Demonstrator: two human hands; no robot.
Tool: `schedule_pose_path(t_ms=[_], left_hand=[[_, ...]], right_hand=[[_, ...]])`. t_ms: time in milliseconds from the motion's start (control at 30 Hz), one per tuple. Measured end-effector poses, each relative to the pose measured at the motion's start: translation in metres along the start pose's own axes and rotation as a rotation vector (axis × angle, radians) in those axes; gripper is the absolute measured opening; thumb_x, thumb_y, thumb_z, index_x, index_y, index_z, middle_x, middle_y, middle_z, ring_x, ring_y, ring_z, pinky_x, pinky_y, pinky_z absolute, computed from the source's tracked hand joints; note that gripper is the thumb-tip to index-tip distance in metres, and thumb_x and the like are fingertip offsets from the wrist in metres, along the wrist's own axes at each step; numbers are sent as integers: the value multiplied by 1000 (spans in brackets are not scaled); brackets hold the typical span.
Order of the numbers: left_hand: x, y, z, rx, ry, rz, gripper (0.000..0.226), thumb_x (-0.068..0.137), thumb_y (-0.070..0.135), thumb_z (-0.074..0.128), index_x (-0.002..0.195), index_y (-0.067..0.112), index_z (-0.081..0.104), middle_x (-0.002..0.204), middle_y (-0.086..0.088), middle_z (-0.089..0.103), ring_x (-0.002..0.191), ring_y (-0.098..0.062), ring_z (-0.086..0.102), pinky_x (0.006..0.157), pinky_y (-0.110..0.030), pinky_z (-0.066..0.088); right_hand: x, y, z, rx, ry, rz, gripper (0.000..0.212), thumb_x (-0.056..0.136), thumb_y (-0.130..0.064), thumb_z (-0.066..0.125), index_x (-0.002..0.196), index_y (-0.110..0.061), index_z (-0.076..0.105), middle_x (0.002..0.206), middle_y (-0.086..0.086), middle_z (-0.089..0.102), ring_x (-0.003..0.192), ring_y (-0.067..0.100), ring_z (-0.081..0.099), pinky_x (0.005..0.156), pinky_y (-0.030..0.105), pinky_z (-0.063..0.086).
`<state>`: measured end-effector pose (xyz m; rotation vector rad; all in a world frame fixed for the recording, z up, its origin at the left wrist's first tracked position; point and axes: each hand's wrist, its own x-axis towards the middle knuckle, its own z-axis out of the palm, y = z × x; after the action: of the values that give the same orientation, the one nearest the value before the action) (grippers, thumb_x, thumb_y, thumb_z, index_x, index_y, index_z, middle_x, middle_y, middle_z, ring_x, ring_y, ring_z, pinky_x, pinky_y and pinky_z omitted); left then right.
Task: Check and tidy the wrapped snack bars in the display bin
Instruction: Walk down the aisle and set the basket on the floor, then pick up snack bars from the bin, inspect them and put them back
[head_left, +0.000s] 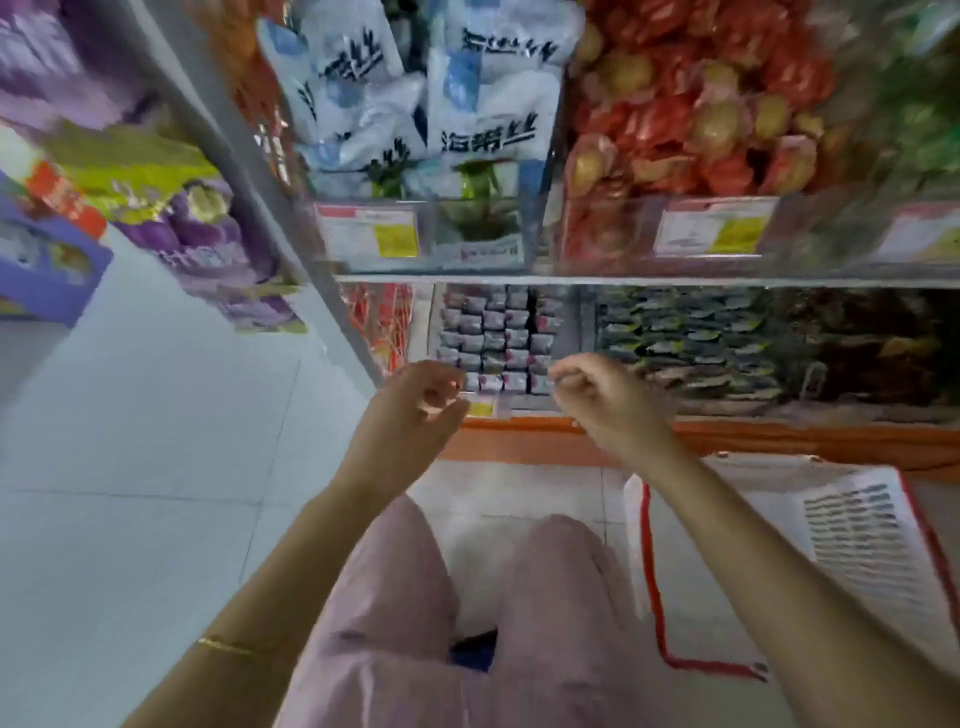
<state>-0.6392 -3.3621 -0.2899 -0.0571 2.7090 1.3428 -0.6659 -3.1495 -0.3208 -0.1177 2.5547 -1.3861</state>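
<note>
Rows of small grey and pink wrapped snack bars fill a clear display bin on the low shelf, packed in neat columns. My left hand hovers at the bin's front left corner, fingers curled loosely with nothing visibly in them. At the front right of the bin, my right hand has its fingers curled in, also without anything seen inside. Both hands are just in front of the nearest row of bars. The picture is blurred by motion.
White packets and red snack bags fill upper bins with price labels. Dark green packets lie right of the bars. An orange shelf base runs below. A red-edged white bag lies on the tiled floor.
</note>
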Motion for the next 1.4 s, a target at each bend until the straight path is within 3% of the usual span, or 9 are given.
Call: schedule_pose_path(t_ms=[167,300,400,600,833,1000,1100,1233,1400], left_hand=[[65,-90,57,251,114,310,24,84,12,65,108,13,63,107,-4,59,95,-15,53,77,-7,38],[86,-134,81,328,317,486,26,84,13,65,110,12,63,112,-9,60,107,-25,50,89,-33,38],[83,-155,83,303,393,489,25,86,19,62,111,16,63,114,-4,57,110,-15,42,91,-29,32],[77,-169,67,254,370,483,25,88,23,60,112,21,62,112,3,55,111,-15,45,95,-33,39],[81,-172,55,154,365,513,26,88,22,57,113,20,61,105,8,48,102,-15,51,91,-33,44],[82,-175,52,80,383,528,25,88,15,57,113,18,60,106,8,48,100,-13,50,84,-23,41],[83,-175,54,61,391,545,26,87,13,57,113,17,60,105,7,49,96,-11,50,75,-8,39],[83,-183,53,74,409,538,26,88,13,57,114,18,60,104,9,47,90,-5,49,70,-2,39],[80,-191,50,63,415,513,28,89,17,58,116,20,57,103,9,48,88,2,51,72,-7,39]], right_hand=[[59,73,60,-82,146,-187,19,92,-17,56,109,-14,63,95,-4,62,84,5,58,71,15,45],[80,100,91,-150,284,-419,14,89,-11,60,102,-10,66,87,-13,58,76,-9,55,69,6,43],[80,103,107,-200,318,-473,15,89,-12,60,102,-13,67,89,-10,61,74,-9,54,69,4,41],[76,87,130,-304,368,-509,16,89,-11,59,103,-13,67,92,-7,63,78,4,56,71,20,48],[106,59,143,-614,391,-547,17,88,-27,61,103,-23,68,96,-9,61,91,8,45,78,25,35],[119,48,149,-769,348,-530,19,84,-38,65,97,-26,72,87,-10,55,90,11,33,71,31,31],[124,48,156,-826,360,-535,19,83,-40,65,92,-26,73,87,-8,57,90,11,31,70,30,28],[128,48,158,-693,383,-563,9,84,-31,66,84,-23,69,85,-13,56,89,10,38,71,28,29],[114,39,148,-184,423,-593,3,86,-13,64,83,-13,66,80,-11,54,78,6,51,73,20,42]])
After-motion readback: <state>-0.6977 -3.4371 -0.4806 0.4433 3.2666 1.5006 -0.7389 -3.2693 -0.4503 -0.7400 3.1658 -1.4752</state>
